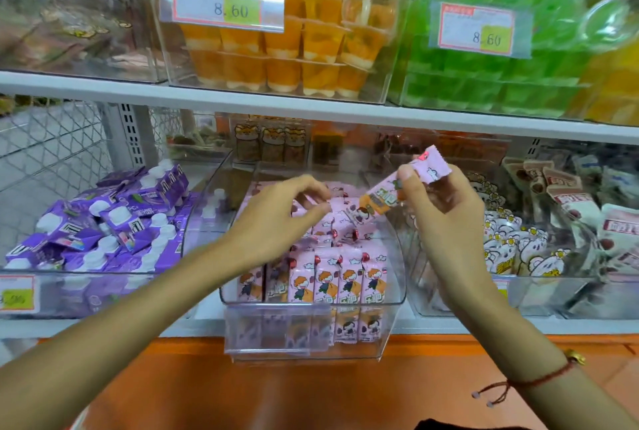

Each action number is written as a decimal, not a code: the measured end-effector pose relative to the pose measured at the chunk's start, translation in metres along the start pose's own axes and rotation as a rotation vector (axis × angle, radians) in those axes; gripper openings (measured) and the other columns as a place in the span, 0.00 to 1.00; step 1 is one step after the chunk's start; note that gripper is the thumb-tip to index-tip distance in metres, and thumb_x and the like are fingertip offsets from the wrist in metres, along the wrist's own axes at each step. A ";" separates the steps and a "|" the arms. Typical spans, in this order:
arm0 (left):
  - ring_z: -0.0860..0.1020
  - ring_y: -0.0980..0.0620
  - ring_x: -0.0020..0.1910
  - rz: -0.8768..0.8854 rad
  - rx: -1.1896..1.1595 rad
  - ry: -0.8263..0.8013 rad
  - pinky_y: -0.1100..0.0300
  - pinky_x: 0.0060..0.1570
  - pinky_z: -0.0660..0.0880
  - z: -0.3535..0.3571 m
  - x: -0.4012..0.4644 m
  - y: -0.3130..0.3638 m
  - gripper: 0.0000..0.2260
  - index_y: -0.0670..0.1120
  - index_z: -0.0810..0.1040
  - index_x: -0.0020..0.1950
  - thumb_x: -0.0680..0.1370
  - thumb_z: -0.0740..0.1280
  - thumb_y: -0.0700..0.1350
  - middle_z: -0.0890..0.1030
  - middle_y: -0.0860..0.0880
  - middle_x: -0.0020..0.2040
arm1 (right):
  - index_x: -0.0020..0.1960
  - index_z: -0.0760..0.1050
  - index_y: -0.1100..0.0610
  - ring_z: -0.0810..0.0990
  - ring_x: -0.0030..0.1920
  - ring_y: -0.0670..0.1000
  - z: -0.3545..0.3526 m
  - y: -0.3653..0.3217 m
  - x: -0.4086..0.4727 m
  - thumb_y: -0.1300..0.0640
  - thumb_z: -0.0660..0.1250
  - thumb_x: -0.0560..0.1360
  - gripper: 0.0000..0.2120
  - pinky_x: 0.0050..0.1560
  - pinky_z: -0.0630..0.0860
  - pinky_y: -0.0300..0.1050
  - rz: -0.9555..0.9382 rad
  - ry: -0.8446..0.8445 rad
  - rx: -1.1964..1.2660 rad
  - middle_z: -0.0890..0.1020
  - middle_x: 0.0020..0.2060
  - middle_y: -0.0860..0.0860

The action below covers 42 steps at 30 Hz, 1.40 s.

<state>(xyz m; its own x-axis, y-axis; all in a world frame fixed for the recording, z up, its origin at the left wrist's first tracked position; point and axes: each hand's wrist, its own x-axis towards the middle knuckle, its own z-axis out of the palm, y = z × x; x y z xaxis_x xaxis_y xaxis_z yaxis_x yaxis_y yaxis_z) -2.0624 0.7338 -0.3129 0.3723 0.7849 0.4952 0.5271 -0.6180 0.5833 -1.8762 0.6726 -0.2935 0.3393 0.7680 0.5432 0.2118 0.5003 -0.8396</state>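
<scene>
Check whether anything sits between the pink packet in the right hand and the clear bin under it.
Yes. The left hand lies over the loose packets in the clear bin, just under the lower end of the pink packet. Otherwise the bin's top is open.

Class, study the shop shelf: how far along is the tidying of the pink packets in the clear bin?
Done: the front row stands upright in the clear bin. In hand: the right hand pinches a raised packet; the left hand seems to pinch a loose packet behind. Left: the jumbled pile at the back.
</scene>
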 end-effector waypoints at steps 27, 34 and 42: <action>0.67 0.62 0.57 0.073 0.442 -0.303 0.63 0.51 0.68 0.005 -0.036 -0.007 0.27 0.58 0.71 0.68 0.72 0.64 0.68 0.74 0.61 0.62 | 0.50 0.68 0.55 0.78 0.33 0.35 0.041 0.020 0.048 0.54 0.72 0.74 0.13 0.34 0.72 0.28 -0.064 -0.529 -0.498 0.81 0.37 0.46; 0.72 0.56 0.59 0.010 0.434 -0.237 0.58 0.49 0.70 0.010 -0.036 -0.005 0.24 0.56 0.75 0.63 0.71 0.67 0.65 0.77 0.59 0.59 | 0.49 0.69 0.59 0.85 0.41 0.50 0.029 0.003 0.088 0.60 0.76 0.68 0.17 0.43 0.82 0.41 0.278 -0.881 -0.393 0.85 0.42 0.58; 0.74 0.57 0.57 -0.034 0.363 -0.245 0.57 0.51 0.73 0.003 -0.033 -0.005 0.20 0.57 0.76 0.61 0.72 0.68 0.63 0.77 0.60 0.58 | 0.45 0.68 0.52 0.77 0.47 0.52 0.057 0.036 0.060 0.49 0.77 0.67 0.18 0.43 0.72 0.46 -0.207 -0.874 -1.013 0.76 0.47 0.50</action>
<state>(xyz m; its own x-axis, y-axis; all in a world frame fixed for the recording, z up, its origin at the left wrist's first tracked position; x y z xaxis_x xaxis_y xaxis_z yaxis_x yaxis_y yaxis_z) -2.0748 0.7116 -0.3345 0.4968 0.8191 0.2868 0.7605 -0.5701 0.3109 -1.9000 0.7594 -0.2906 -0.3899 0.9055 0.1677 0.8926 0.4164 -0.1731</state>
